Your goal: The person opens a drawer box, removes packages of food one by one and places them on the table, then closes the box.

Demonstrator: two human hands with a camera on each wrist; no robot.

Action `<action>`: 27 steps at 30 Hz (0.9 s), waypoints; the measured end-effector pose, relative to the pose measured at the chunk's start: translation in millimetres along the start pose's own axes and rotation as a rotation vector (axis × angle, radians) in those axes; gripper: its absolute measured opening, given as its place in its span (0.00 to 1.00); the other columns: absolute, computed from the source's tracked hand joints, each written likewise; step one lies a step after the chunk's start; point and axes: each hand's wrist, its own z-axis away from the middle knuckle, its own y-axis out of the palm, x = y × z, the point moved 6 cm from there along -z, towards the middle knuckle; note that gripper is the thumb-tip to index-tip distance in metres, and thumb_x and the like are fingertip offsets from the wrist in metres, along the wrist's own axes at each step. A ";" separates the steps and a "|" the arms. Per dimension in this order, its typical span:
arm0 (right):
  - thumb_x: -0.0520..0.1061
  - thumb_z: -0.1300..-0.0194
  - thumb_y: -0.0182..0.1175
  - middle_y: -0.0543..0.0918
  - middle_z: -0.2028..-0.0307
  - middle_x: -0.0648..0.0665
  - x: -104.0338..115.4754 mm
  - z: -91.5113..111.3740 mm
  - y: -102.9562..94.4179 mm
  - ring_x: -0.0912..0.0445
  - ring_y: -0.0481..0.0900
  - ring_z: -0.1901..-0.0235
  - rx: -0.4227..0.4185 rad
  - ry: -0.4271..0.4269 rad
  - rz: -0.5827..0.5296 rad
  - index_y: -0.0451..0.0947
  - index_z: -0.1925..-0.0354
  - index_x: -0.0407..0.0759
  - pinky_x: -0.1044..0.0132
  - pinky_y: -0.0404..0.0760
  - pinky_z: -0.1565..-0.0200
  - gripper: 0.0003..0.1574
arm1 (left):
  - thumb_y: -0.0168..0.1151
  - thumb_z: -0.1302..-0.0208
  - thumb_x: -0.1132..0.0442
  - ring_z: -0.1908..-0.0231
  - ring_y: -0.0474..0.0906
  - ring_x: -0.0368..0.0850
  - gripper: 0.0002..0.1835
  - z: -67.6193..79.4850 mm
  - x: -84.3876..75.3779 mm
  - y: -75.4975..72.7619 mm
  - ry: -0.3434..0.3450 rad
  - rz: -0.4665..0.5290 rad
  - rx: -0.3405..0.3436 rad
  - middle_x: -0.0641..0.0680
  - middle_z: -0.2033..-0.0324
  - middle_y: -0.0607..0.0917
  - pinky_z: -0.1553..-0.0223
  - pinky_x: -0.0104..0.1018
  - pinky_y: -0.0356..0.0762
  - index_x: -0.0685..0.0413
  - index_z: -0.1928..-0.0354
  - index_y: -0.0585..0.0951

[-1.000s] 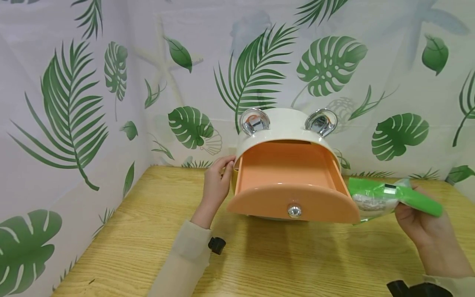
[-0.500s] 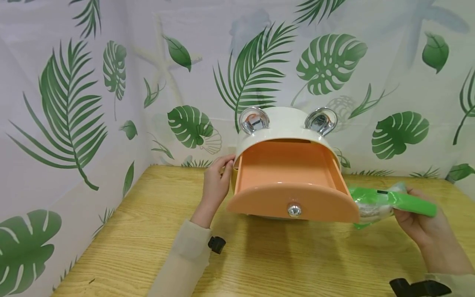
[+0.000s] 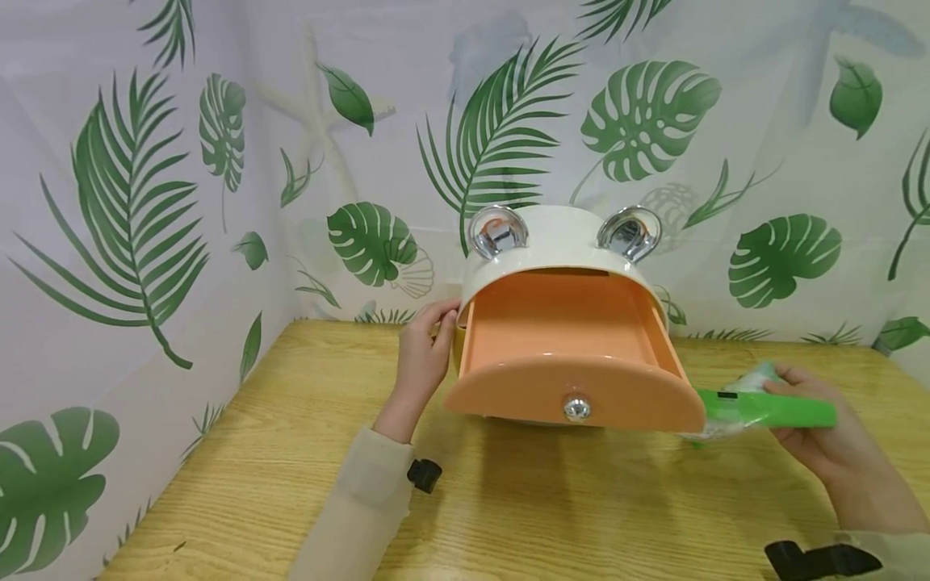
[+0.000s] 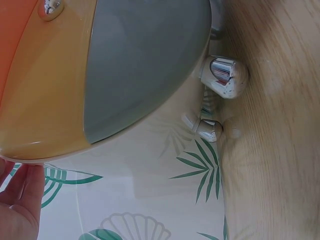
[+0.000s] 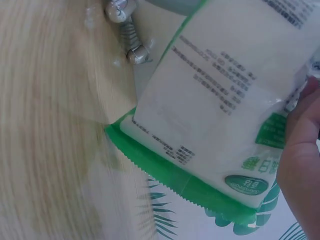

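Note:
A round, white-cased drawer box (image 3: 559, 230) with two chrome-ringed eyes stands at the middle back. Its orange top drawer (image 3: 538, 391) is pulled out, with a shiny round knob. Below are a yellow front (image 4: 55, 95) and a grey front (image 4: 145, 65), seen in the left wrist view. My left hand (image 3: 425, 355) touches the casing's left side with its fingertips. With my right hand (image 3: 821, 420) I grip a green-and-white plastic packet (image 5: 200, 100) printed with text, close beside the drawer's right end. The drawer front hides part of the packet in the head view.
The box rests on small chrome feet (image 4: 225, 77) on a wood-grain table (image 3: 291, 452). Behind and at the left hangs a white cloth (image 3: 283, 161) with green leaf prints.
My right hand has moved left with the packet, which has tilted and now sits partly behind the drawer front. The left hand and drawer box have stayed in place.

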 end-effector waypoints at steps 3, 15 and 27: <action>0.29 0.34 0.15 0.74 0.57 0.35 -1.5 -0.5 3.8 0.51 0.77 0.60 0.034 0.024 0.053 0.62 0.49 0.30 0.65 0.77 0.60 0.30 | 0.50 0.37 0.68 0.59 0.76 0.53 0.11 -0.3 -0.8 -0.1 -0.001 0.000 0.000 0.61 0.62 0.80 0.70 0.37 0.78 0.67 0.57 0.78; 0.29 0.33 0.20 0.78 0.60 0.40 -1.9 3.6 10.1 0.53 0.80 0.66 0.063 0.213 0.322 0.61 0.50 0.39 0.65 0.79 0.67 0.24 | 0.50 0.37 0.68 0.58 0.76 0.52 0.11 -1.1 -3.1 0.1 -0.002 -0.001 0.001 0.61 0.62 0.80 0.69 0.37 0.78 0.68 0.58 0.78; 0.32 0.32 0.35 0.80 0.74 0.45 4.0 13.5 -9.7 0.56 0.78 0.80 -0.054 0.389 0.821 0.62 0.55 0.50 0.64 0.77 0.81 0.16 | 0.51 0.37 0.69 0.59 0.76 0.53 0.11 -1.3 -3.4 -2.5 -0.001 -0.008 -0.008 0.62 0.61 0.80 0.70 0.37 0.79 0.68 0.58 0.78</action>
